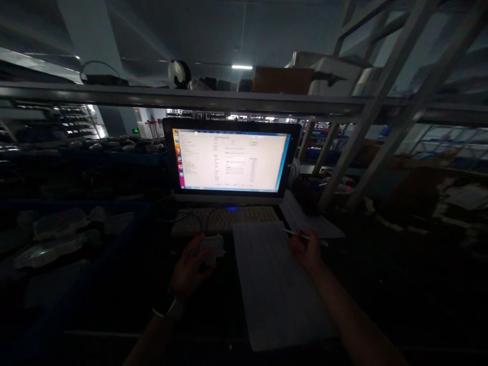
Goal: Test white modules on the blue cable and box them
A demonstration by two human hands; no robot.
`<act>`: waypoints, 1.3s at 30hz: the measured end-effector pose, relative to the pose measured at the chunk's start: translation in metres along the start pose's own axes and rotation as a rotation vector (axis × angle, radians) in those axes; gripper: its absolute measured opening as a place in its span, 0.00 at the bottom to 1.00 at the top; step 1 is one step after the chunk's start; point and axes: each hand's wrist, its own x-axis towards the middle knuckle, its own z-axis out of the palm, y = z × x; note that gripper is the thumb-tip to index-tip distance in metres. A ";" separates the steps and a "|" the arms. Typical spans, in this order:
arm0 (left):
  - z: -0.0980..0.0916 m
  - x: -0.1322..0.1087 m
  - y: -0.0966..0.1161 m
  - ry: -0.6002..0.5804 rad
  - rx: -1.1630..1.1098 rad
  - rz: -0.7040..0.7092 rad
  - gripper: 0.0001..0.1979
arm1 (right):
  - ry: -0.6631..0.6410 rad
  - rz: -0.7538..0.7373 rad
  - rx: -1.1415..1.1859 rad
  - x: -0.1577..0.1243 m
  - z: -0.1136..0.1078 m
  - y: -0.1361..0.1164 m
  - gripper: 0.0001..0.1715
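The place is very dark. My left hand (188, 269) is closed on a small pale object (212, 248), which may be a pack or a slip, just in front of the keyboard (229, 219). My right hand (306, 250) pinches a thin pen (297, 234) and rests on the right edge of a large sheet of paper (274, 284) that lies in front of me. A lit monitor (231, 160) with a form on its screen stands behind the keyboard.
Another sheet (305, 218) lies to the right of the keyboard. Clear bags (53, 239) lie in bins on the left. A metal shelf rail (190, 99) runs overhead with boxes (282, 80) on it. Slanted frame struts (366, 137) rise on the right.
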 end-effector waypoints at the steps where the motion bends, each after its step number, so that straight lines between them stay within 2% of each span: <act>1: 0.000 0.000 0.000 0.006 -0.003 0.005 0.14 | 0.005 0.000 -0.004 0.000 0.001 0.000 0.20; 9: -0.001 0.001 -0.001 -0.008 -0.001 -0.006 0.14 | 0.020 0.013 -0.026 0.000 0.003 0.003 0.24; 39: -0.002 0.002 0.001 -0.004 -0.050 -0.037 0.14 | 0.034 -0.023 -0.015 -0.004 0.007 0.001 0.22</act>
